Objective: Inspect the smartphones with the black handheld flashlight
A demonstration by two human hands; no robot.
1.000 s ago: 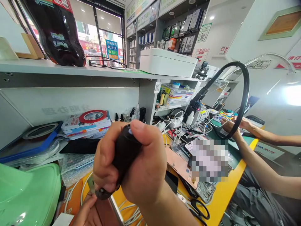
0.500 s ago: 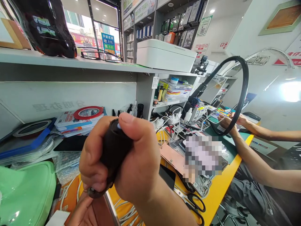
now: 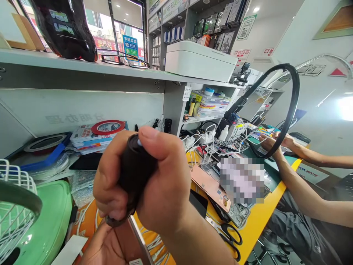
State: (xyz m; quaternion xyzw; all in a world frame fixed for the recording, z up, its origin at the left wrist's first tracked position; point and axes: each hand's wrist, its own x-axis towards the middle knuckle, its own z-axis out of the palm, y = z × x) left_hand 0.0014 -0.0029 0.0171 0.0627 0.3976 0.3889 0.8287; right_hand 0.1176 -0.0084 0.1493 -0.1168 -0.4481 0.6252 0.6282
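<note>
Wire basket (image 3: pixel 16 176) now intrudes at the left edge while your right hand (image 3: pixel 165 187) stays clenched around the dark cylindrical grip (image 3: pixel 135 169), held up before you above the yellow worktop (image 3: pixel 259 221); your left hand (image 3: pixel 102 246) lies beneath, its hold impossible to tell

Bright daylight thru shopfront window (image 3: pixel 125 33), white glare on wall (image 3: pixel 346 108), fisheye bend at edges, pixelated blur patch (image 3: pixel 242 180)

Right hand (image 3: pixel 165 176), above left hand (image 3: pixel 103 244): matt dark plastic object (image 3: pixel 135 171) | left of them: glossy green plastic tub (image 3: pixel 46 221) | above them: glossy black plastic bottle (image 3: pixel 64 29); matt white plastic printer (image 3: pixel 200 60)
</note>
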